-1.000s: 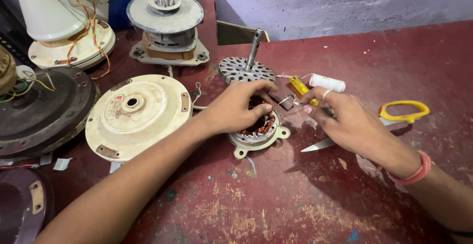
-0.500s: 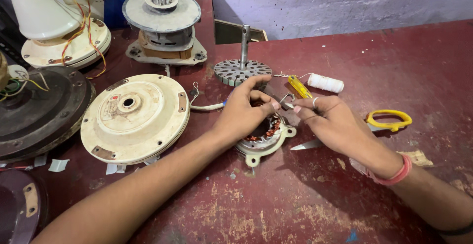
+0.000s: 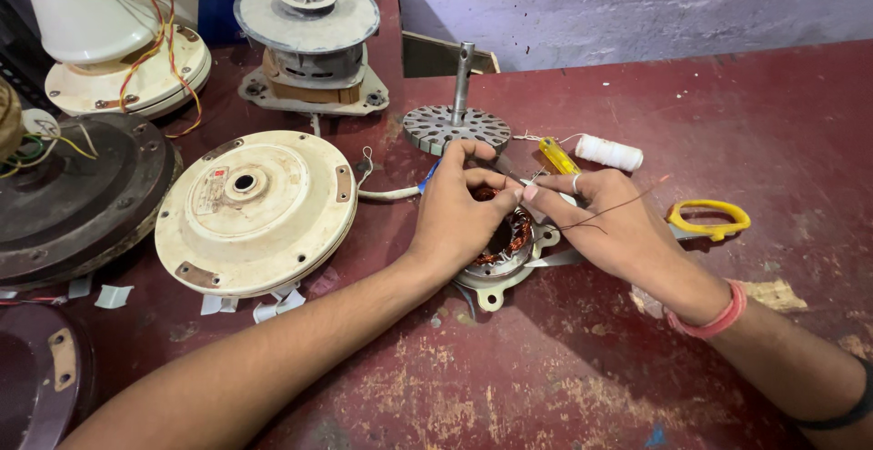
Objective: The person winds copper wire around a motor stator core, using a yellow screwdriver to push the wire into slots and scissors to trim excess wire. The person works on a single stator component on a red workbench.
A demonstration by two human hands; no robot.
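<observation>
I see my left hand point(image 3: 455, 218) cupped over the copper-wound motor coil point(image 3: 502, 243) on the desk point(image 3: 564, 368); my right hand point(image 3: 605, 218) fingers pinch a thin wire point(image 3: 607, 210) trailing rightward, just above the coil.

Both bare forearms reach in from the lower edge and converge toward the middle. The left hand point(image 3: 459, 218) lies palm down, wrist slightly bent, fingers curled, its thumb and forefinger pinched together at the tips. The right hand point(image 3: 605, 218) comes from the right, back of the hand up, forefinger and thumb pressed together and meeting the left fingertips. A ring sits on one right finger; a pink band circles the right wrist.
</observation>
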